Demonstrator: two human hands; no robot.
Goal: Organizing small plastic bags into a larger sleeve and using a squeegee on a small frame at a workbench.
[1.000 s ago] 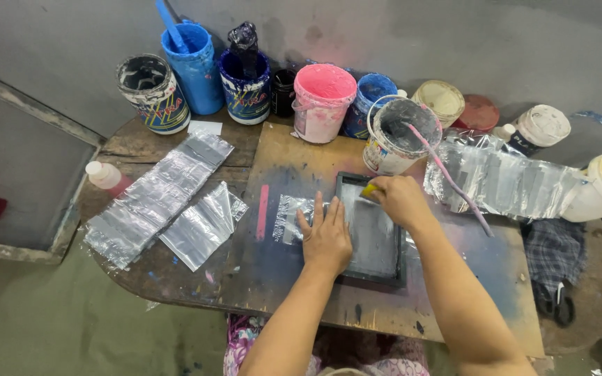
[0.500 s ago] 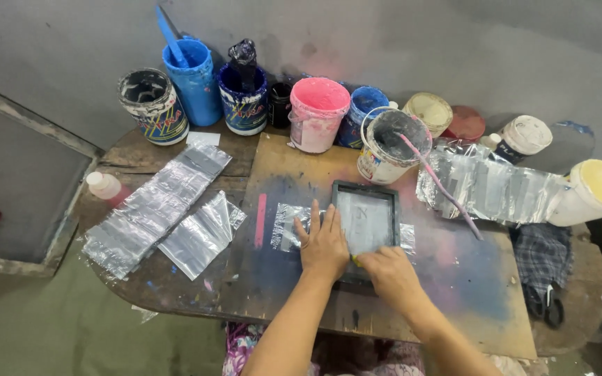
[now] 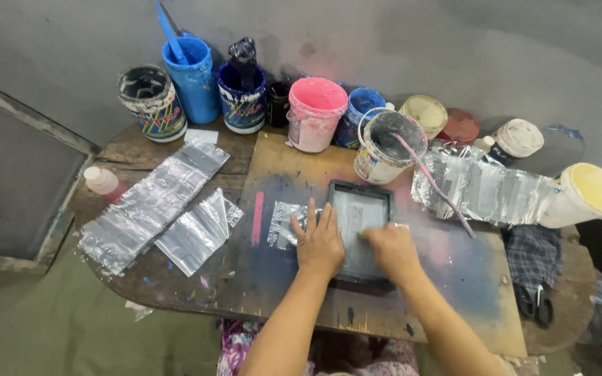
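A small black-framed printing screen [image 3: 360, 202] lies flat on a paint-stained board [image 3: 454, 285]. My left hand [image 3: 318, 240] presses flat on the frame's left side, fingers spread, over a clear plastic bag [image 3: 283, 223] that sticks out from under the screen. My right hand [image 3: 393, 251] is closed over a small squeegee, mostly hidden under the fingers, at the near part of the screen's mesh.
Paint tubs line the wall: blue [image 3: 193, 76], dark blue [image 3: 243, 97], pink [image 3: 313, 111], a white bucket with a stick [image 3: 384, 146]. Stacks of clear bags [image 3: 151, 205] lie left, more bags [image 3: 485, 188] right. A small bottle [image 3: 102, 182] and scissors [image 3: 534, 303] sit at the edges.
My right hand has pulled from the far edge of the screen down to its near end. My left hand stayed on the frame's left side.
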